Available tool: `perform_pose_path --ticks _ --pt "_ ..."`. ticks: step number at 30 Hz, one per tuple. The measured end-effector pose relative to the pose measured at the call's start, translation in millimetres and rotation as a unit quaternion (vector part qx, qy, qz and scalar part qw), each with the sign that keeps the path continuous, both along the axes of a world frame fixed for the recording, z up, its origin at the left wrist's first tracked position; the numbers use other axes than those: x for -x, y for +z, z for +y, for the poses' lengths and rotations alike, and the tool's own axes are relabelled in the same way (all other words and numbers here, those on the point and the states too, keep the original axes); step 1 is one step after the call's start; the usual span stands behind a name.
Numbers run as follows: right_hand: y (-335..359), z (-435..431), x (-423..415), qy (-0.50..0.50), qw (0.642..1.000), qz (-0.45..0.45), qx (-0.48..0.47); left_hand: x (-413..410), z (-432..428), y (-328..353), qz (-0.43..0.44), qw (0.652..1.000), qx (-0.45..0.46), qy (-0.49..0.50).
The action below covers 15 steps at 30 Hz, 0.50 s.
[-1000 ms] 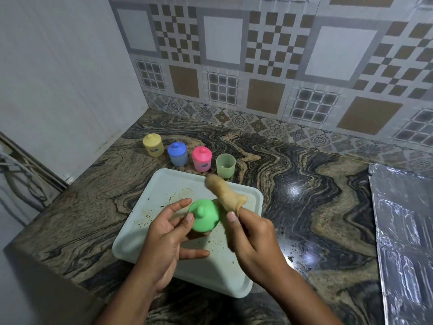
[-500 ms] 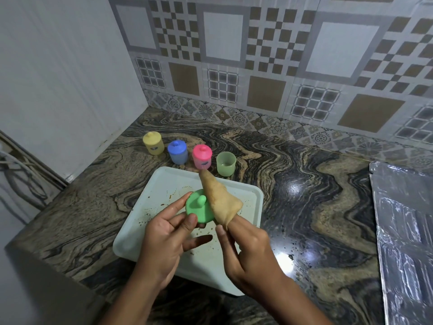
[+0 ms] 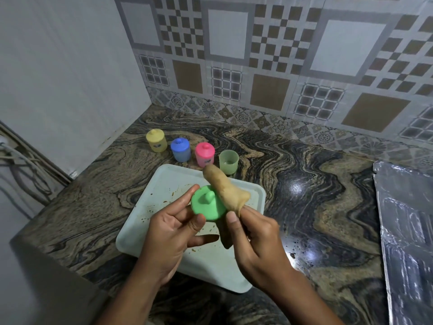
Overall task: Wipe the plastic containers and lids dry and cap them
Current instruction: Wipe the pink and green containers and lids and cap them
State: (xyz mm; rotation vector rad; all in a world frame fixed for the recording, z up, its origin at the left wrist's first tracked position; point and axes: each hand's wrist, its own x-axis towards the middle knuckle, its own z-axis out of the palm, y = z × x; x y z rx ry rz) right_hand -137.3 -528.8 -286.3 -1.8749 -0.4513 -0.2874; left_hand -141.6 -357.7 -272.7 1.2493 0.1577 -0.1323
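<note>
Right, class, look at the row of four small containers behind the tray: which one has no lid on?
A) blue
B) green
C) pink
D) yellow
B: the green container stands open at the right end of the row. The left hand holds a green lid, and the yellow container, blue container and pink container are capped.

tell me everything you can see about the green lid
The green lid is a round, bright green cap that looks like smooth plastic, with a small stubby knob at the centre of its top. It is off its container and is held in the air above the pale tray, tilted so that its top faces the camera. The left hand pinches its left edge between fingers and thumb. A tan cloth, gripped by the right hand, lies against its right side.
</note>
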Motion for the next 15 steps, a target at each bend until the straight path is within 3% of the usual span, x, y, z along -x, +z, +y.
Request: perform_pose_path --ticks 8,15 --pt "-0.1 -3.0 -1.4 -0.005 1.000 -0.005 0.003 1.4 -3.5 0.7 -0.014 0.999 0.016 0.034" --pt "-0.5 -4.7 -5.9 -0.001 0.995 -0.083 0.062 -0.7 -1.2 -2.7 -0.019 0.998 0.032 0.049"
